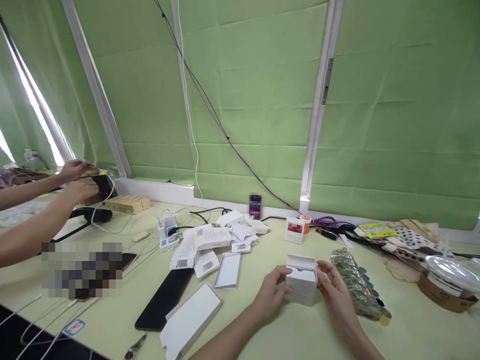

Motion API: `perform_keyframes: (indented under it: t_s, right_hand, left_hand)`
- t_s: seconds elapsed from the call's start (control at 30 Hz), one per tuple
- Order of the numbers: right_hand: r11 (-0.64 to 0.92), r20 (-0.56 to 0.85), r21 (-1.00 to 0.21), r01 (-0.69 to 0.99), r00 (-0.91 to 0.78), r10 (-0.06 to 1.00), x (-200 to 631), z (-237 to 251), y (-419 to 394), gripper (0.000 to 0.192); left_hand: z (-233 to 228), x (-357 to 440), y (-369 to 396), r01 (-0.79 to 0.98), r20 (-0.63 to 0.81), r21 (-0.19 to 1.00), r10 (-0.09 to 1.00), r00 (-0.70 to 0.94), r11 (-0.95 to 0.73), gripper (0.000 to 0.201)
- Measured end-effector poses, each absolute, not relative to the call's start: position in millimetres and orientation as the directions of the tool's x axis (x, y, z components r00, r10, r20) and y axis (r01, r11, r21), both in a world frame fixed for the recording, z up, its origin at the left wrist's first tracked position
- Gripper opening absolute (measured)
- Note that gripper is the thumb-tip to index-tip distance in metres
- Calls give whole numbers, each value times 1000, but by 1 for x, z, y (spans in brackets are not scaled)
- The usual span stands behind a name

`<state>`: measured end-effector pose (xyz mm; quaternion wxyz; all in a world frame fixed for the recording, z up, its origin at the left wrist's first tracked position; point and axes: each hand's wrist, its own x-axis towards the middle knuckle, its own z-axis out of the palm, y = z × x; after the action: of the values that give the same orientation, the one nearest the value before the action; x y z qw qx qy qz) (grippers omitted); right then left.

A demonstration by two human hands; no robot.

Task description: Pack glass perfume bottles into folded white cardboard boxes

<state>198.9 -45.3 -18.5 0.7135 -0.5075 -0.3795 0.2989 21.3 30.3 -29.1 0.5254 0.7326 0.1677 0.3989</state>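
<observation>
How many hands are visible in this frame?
4. The wearer's left hand and right hand grip a small white box at the table's near edge; a co-worker's two hands hold a black object at far left.

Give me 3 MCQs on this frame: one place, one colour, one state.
1. Where does the black phone lie relative to the small white box?
A. left of it
B. right of it
C. on top of it

2. What colour are the blinds behind the table?
A. blue
B. green
C. grey

3. How is the small white box held?
A. by the left hand alone
B. untouched
C. between both hands, lid flap open

Answers: 1 A, phone lies toward the left edge; 2 B, green fabric; 3 C, right hand grips its other side.
</observation>
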Motion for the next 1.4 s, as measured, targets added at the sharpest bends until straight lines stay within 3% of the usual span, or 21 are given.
perform_keyframes:
  t_s: [0.13, 0.23, 0.4, 0.63, 0.93, 1.4]
  right_hand:
    - [251, 203, -965, -73, 391, 897, 198, -19, -46, 42]
    - [271, 251, -962, -24, 310, 917, 200, -16, -46, 37]
    - [360, 414, -906, 223, 295, 861, 200, -10, -51, 28]
    - [440, 557, -786, 435, 188, 809, 199, -14, -58, 37]
    - [376, 501, -828, 416, 248, 829, 187, -9, -55, 29]
    - [400, 510, -826, 398, 227, 830, 188, -3, -54, 29]
  left_hand:
    - [-30, 21, 27, -196, 412, 904, 648, 641, -381, 38]
    - [-28, 20, 24, -164, 434, 884, 637, 637, -438, 39]
    - [-23, 19, 23, -95, 424, 866, 619, 661, -491, 39]
    - [-22, 19, 22, -87, 418, 871, 634, 651, -484, 39]
    - [-21, 19, 20, -73, 416, 864, 625, 660, -498, 34]
    - [-28, 20, 23, -115, 449, 855, 613, 650, -505, 39]
